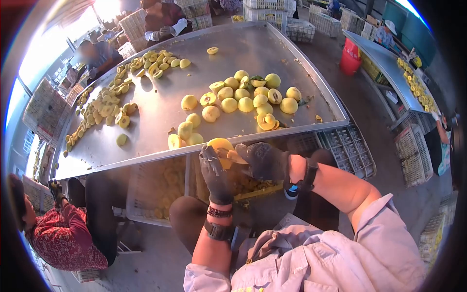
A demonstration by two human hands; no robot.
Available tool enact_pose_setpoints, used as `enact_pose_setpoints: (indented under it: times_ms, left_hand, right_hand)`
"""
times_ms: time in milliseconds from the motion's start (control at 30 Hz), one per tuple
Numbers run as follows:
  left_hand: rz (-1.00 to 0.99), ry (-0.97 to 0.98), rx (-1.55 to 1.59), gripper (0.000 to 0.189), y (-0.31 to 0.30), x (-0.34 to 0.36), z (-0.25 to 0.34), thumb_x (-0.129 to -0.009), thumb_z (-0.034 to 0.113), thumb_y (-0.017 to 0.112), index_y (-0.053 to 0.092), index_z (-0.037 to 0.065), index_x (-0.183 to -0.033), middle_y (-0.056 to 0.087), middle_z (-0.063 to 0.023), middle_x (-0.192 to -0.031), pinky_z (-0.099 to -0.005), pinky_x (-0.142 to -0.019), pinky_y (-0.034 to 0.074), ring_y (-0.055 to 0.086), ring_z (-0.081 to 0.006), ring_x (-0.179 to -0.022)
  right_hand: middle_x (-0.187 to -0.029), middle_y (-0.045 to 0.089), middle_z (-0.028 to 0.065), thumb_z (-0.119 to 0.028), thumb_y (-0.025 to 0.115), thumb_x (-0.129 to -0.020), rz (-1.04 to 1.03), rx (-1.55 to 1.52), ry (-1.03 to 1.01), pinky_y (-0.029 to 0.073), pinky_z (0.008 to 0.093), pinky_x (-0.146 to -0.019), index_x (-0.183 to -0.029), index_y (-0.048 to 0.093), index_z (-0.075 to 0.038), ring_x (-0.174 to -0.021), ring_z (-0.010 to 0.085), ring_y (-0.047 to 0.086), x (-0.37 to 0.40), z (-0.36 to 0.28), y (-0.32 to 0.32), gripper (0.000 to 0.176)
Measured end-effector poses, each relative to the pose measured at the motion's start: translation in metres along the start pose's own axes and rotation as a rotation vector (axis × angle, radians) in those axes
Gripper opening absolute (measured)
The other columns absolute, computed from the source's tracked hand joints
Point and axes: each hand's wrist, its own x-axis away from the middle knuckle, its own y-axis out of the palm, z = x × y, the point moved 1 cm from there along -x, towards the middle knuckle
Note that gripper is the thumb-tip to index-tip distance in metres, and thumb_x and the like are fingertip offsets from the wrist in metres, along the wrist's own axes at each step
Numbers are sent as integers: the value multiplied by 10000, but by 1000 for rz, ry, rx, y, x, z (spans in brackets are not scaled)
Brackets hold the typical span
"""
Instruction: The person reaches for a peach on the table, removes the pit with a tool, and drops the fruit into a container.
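My left hand (214,177), in a dark glove, is closed on a yellow fruit half (220,145) just off the table's front edge. Close on its right, my right hand (262,159), also dark-gloved, is closed round a small orange-brown tool (236,156) whose end touches the fruit. On the metal table (165,107) beyond, several whole and halved yellow fruits (244,103) lie in a loose group. A longer heap of halved pieces (104,107) spreads along the left side.
Below my hands is a crate of yellow scraps (253,188), with a white crate (158,192) left of it. A co-worker in red (68,233) sits at left; others are across the table. A grey crate (348,148) stands right; a red bin (350,57) is further back.
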Motion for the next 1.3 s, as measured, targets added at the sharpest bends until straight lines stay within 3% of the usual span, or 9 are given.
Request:
enact_pose_setpoints:
  times_ms: [333,533,633,733,933,967,1100,1233,1300]
  left_hand:
    - [-96,-427,309,441,-10,-22,30,-1010,262,386,433,-77,-1288,520,-173,-1230,-329,-976,379,495,-213,-1132]
    - [-1,-341,198,285,3,-15,20,-950,184,461,554,-50,-1082,600,-170,-926,-369,-753,459,580,-278,-830]
    - [27,-113,54,281,3,-16,24,-944,190,467,554,-46,-1073,598,-164,-916,-363,-749,461,581,-270,-829]
    - [-19,-439,346,257,1,-23,38,-940,173,465,552,-43,-1049,591,-161,-913,-361,-745,463,581,-269,-820]
    - [-45,-342,412,243,17,-3,15,-898,144,521,529,-29,-1068,576,-164,-912,-373,-743,468,572,-274,-794]
    - [-87,123,-201,325,22,5,-1,-851,126,574,491,-24,-1128,574,-181,-924,-399,-767,469,574,-303,-832]
    - [62,-588,690,458,-8,11,-37,-840,254,617,465,-15,-1179,598,-170,-994,-374,-775,502,596,-269,-858]
    - [530,-791,1576,535,-72,-31,-26,-906,488,522,448,39,-1187,624,-143,-1016,-329,-734,526,620,-220,-927]
    - [774,-992,1407,466,-83,-26,-54,-931,453,496,434,62,-1177,613,-164,-1071,-305,-674,516,622,-243,-969]
  right_hand:
    - [-885,625,221,-181,643,-780,-81,63,155,475,426,-719,-1013,525,-1,-866,391,605,8,-8,-10,317]
    - [-760,629,151,-180,614,-832,10,-504,-123,486,363,-587,-950,566,-27,-641,261,618,9,13,13,199]
    - [-648,565,43,-224,613,-868,-337,-997,377,406,270,-434,-933,586,-54,-475,127,515,18,2,-3,185]
    - [-608,484,-41,-263,588,-902,-344,-1385,429,305,204,-373,-919,582,-80,-422,47,425,24,-2,13,184]
    - [-585,427,-61,-273,523,-943,-303,-1720,580,288,212,-376,-921,562,-78,-399,48,358,42,-4,31,200]
    - [-590,447,-57,-287,556,-922,-296,-1761,553,300,211,-368,-860,549,-100,-407,55,389,43,-3,34,197]
    - [-626,533,31,-266,575,-899,-301,-1937,492,394,278,-422,-893,552,-76,-442,158,497,47,15,37,191]
    - [-815,630,156,-191,642,-797,-588,168,133,471,445,-672,-1124,533,-52,-785,375,607,38,50,63,372]
    - [-827,630,181,-231,619,-812,-217,-22,127,467,464,-671,-1125,553,-64,-771,381,610,14,47,52,361]
